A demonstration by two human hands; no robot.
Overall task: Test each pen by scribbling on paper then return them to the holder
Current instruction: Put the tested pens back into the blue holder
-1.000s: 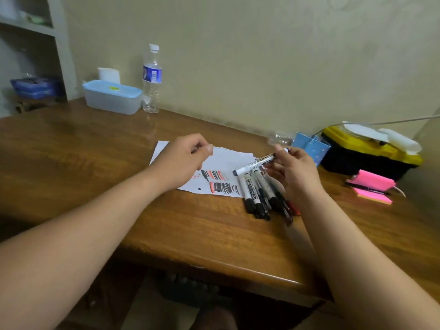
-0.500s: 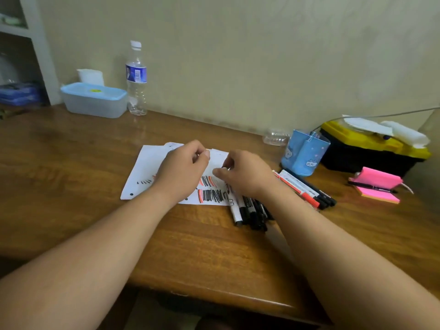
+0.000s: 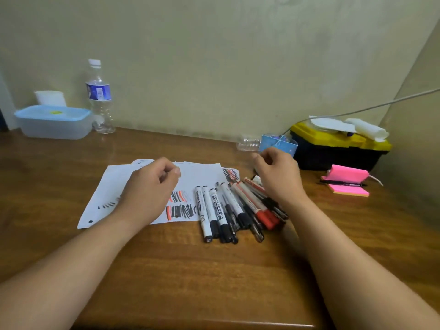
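Several pens [image 3: 238, 208], black and red whiteboard markers, lie side by side on the wooden desk at the right edge of the white paper [image 3: 202, 173]. The paper carries black and red scribbles. My left hand [image 3: 148, 189] rests on the paper with its fingers curled and the thumb against the index finger; nothing shows in it. My right hand [image 3: 278, 173] hovers over the far ends of the red pens, fingers curled, with no pen visible in it. The blue pen holder [image 3: 278, 144] stands just behind that hand, partly hidden.
A yellow-and-black toolbox [image 3: 338, 148] stands at the back right, with pink sticky notes [image 3: 347, 183] and a black pen in front of it. A water bottle [image 3: 98, 98] and a blue-lidded box [image 3: 53, 121] stand at the back left. A clear cup [image 3: 247, 144] lies beside the holder.
My right hand has laid the whiteboard marker down among the pens and moved right, toward the holder. My left hand has stayed on the paper.
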